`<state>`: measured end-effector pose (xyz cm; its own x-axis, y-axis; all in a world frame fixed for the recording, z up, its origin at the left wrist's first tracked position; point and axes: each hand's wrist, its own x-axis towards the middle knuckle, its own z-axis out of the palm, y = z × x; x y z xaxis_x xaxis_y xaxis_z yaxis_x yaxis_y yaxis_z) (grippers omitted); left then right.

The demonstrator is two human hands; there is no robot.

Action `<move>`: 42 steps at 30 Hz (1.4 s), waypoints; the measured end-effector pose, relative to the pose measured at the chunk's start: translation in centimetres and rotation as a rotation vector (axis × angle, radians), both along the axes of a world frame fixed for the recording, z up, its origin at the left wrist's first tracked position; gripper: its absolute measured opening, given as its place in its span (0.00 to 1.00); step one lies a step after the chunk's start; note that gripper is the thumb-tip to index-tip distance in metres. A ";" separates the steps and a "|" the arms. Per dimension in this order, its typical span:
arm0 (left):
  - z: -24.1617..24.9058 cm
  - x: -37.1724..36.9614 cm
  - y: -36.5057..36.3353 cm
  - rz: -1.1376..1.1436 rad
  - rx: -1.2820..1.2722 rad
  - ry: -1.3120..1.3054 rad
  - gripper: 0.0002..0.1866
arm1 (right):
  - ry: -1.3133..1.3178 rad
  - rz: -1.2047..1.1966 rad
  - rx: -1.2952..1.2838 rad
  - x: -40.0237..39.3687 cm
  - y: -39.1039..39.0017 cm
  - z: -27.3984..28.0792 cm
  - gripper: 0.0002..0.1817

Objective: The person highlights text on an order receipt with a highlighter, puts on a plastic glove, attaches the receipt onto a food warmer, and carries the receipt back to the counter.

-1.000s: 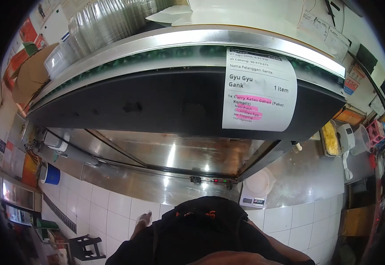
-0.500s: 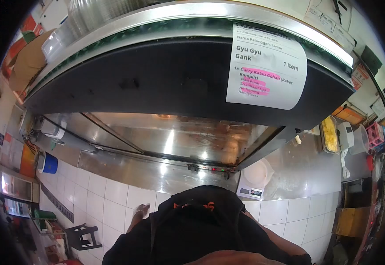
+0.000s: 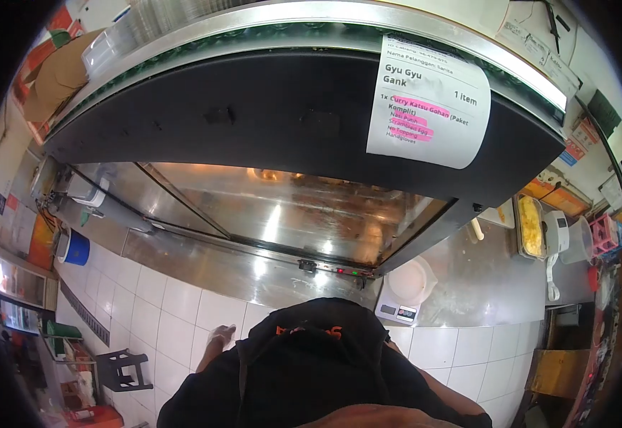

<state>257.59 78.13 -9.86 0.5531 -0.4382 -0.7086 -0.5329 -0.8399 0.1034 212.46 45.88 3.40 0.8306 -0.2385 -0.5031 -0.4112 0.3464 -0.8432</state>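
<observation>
your left hand (image 3: 220, 334) hangs low at your side over the white floor tiles (image 3: 161, 314), in what looks like a thin clear glove, and it's too small to tell whether the fingers are curled or spread; your right hand is out of sight behind your dark shirt (image 3: 311, 371). nearest your body on the steel counter (image 3: 482, 285) is a small digital scale (image 3: 405, 292) with a pale round dish on it, while an order slip (image 3: 429, 107) with pink highlighted lines sticks to the dark hood above.

Counter (image 3: 468, 285): polished metal, glossy
Order slip (image 3: 429, 107): matt paper
Wall tiles (image 3: 175, 321): glazed, smooth
Left hand (image 3: 220, 334): covered in thin clear plastic
</observation>
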 end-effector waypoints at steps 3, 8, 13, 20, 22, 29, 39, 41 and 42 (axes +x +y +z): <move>4.9 -1.8 -2.8 0.220 0.080 0.063 0.31 | -0.006 0.019 -0.007 0.3 0.1 0.0 0.24; 3.8 -1.6 -2.1 0.201 0.057 0.037 0.31 | -0.015 0.043 -0.013 0.7 0.0 0.1 0.25; 3.2 -1.6 -1.8 0.199 0.084 0.064 0.32 | -0.021 0.061 -0.023 0.6 0.0 0.3 0.26; 3.4 -2.4 -1.4 0.274 0.059 0.028 0.32 | -0.032 0.082 -0.034 -0.1 -0.1 0.4 0.27; 2.9 -2.4 -1.0 0.284 0.058 -0.001 0.32 | -0.032 0.092 -0.036 -0.3 -0.2 0.4 0.28; -5.0 0.1 2.0 0.007 -0.011 -0.011 0.30 | -0.028 0.111 -0.053 -2.0 -0.7 0.7 0.29; 0.2 -2.9 -1.5 0.109 0.084 0.052 0.35 | -0.439 0.170 -0.888 -8.3 -10.4 11.3 0.32; -0.8 -1.8 -1.9 0.076 0.103 0.060 0.36 | -0.592 -0.457 -0.885 -5.4 -11.4 20.9 0.24; -0.7 -1.4 -2.1 0.066 0.099 0.072 0.36 | -0.632 -0.590 -0.909 -5.0 -11.9 25.2 0.23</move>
<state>256.23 76.06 -10.60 0.5246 -0.3282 -0.7856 -0.4704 -0.8808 0.0538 207.46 33.95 28.60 0.5147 -0.7070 0.4850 0.1713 -0.4695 -0.8661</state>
